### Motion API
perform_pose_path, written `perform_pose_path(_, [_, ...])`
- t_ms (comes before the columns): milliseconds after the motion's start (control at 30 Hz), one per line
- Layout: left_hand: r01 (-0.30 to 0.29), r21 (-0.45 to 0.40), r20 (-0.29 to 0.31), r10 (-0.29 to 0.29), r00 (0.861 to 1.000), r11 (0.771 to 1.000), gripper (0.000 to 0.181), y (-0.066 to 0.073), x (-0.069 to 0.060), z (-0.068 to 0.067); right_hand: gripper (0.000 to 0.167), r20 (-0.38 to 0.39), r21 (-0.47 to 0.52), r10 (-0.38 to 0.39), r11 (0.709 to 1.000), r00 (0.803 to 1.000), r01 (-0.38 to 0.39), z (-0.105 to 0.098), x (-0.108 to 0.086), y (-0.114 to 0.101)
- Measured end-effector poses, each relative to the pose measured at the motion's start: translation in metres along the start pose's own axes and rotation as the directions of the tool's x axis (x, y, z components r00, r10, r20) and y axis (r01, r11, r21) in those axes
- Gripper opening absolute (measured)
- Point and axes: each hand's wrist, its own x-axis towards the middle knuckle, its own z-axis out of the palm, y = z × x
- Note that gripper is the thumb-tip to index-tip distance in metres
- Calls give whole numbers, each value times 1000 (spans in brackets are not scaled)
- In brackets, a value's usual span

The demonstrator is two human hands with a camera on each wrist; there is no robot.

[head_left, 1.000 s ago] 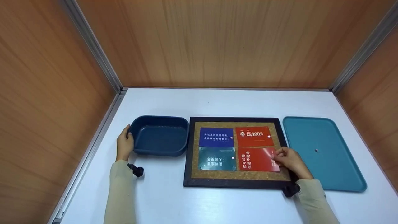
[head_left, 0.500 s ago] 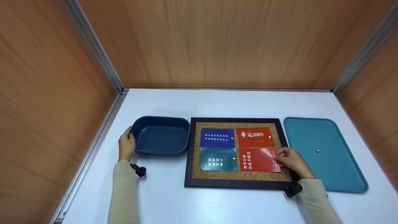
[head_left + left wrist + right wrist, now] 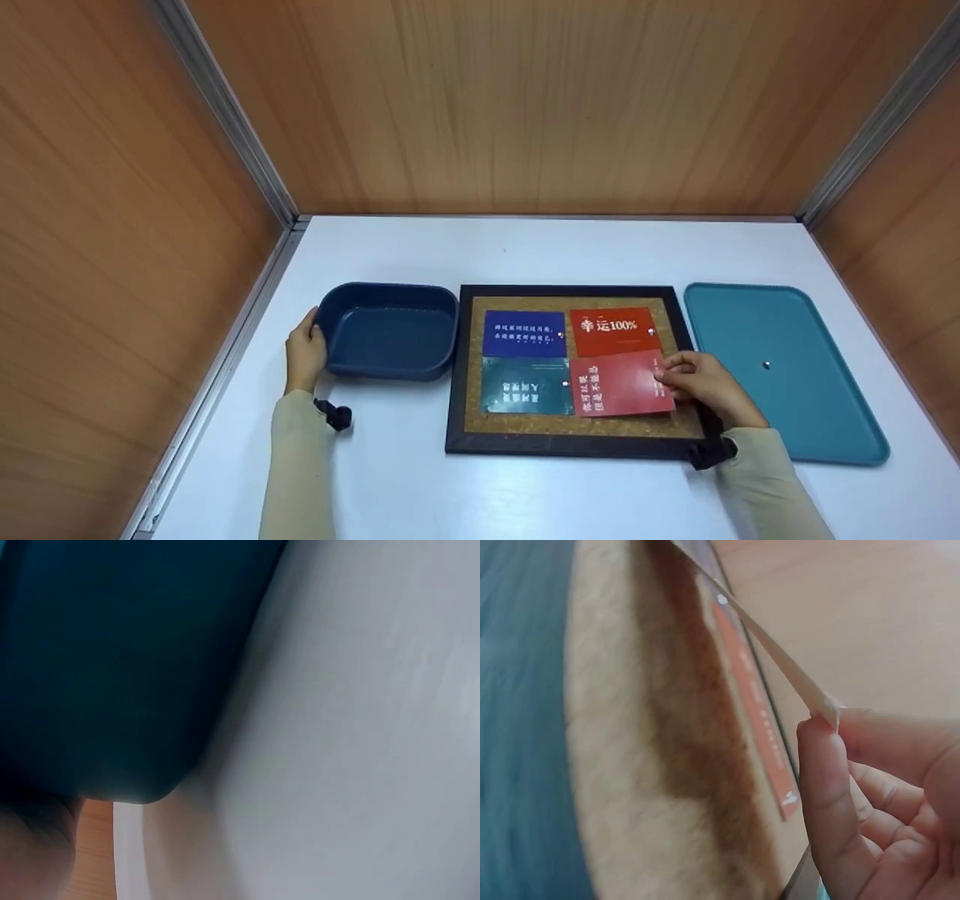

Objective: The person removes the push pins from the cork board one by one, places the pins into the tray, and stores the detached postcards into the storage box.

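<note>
A red card with white lettering is pinched at its right edge between the thumb and index finger of my right hand. In the right wrist view this card appears edge-on, raised off the cork, with a shadow beneath. The black-framed corkboard carries three more cards: a purple card, a teal card and another red card, each with a small pin at its right side. My left hand grips the left side of a deep blue dish; its fingertips are partly hidden.
At the right of the corkboard lies a flat teal tray with one small metal pin on it. Wood-grain panels enclose the white table at the back and both sides.
My right hand has lifted the lower red card off the cork; it now tilts and slightly overlaps the upper red card. My left hand stays at the dish.
</note>
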Motion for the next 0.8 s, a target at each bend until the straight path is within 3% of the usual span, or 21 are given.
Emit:
perform_pose_path(400, [-32, 35, -14, 32, 999, 999, 46, 2, 2, 1, 39, 8, 77, -67, 995, 998, 66, -8, -1, -34])
perform_pose_path(600, [-30, 50, -5, 31, 1000, 998, 47, 4, 2, 3, 41, -9, 46, -79, 996, 997, 79, -5, 5, -54])
perform_pose_path(800, [-27, 66, -5, 27, 1000, 997, 47, 1, 2, 3, 40, 7, 115, -125, 986, 992, 124, 4, 12, -73])
